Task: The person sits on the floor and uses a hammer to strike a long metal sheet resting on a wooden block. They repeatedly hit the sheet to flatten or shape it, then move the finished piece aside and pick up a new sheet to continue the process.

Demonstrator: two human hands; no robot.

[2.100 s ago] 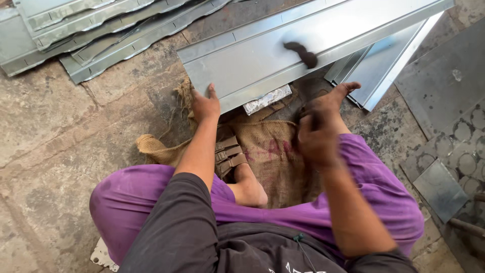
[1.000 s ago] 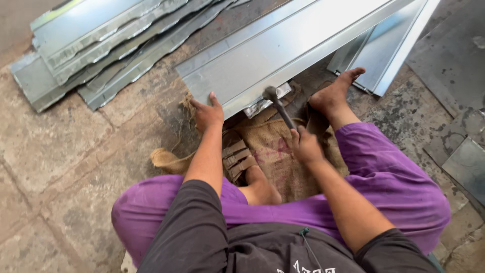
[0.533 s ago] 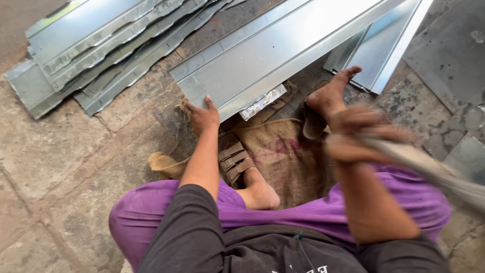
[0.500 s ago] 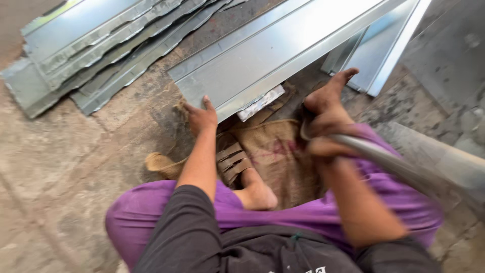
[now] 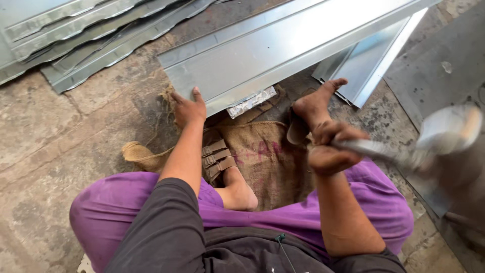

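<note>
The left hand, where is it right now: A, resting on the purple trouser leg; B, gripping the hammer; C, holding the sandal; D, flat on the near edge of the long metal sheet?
D: the left hand lies palm down on the near edge of the metal sheet, while the right hand grips the hammer, which is blurred by motion.

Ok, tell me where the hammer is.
In the head view, the blurred metal hammer is at the right, gripped by the right hand, raised beside the bare foot.

Single head-worn view, looking steeply down, close over lap and floor
</note>
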